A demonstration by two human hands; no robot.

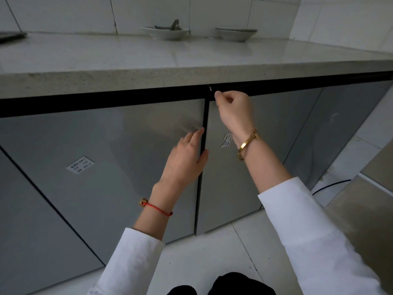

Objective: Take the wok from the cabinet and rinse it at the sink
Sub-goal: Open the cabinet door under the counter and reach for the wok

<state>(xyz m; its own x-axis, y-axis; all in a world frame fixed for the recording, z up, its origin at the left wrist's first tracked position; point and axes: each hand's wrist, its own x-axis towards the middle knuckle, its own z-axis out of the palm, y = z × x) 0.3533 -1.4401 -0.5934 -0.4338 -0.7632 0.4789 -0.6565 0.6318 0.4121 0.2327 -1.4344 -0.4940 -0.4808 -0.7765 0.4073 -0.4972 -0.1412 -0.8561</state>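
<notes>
Grey metal cabinet doors sit closed under a stone counter. My left hand (187, 158) lies flat with fingers apart against the right edge of the left door (110, 150), at the dark seam between the doors. My right hand (234, 107) is curled at the top left corner of the right door (274, 133), fingers hooked over its upper edge under the black strip. The wok is hidden and no sink is in view.
On the counter (148, 60) stand two shallow white bowls at the back wall, the left bowl (165, 33) holding a utensil, the right bowl (236, 34) beside it. A dark object (12, 36) lies at the counter's far left. A black cable (331, 185) runs across the tiled floor at right.
</notes>
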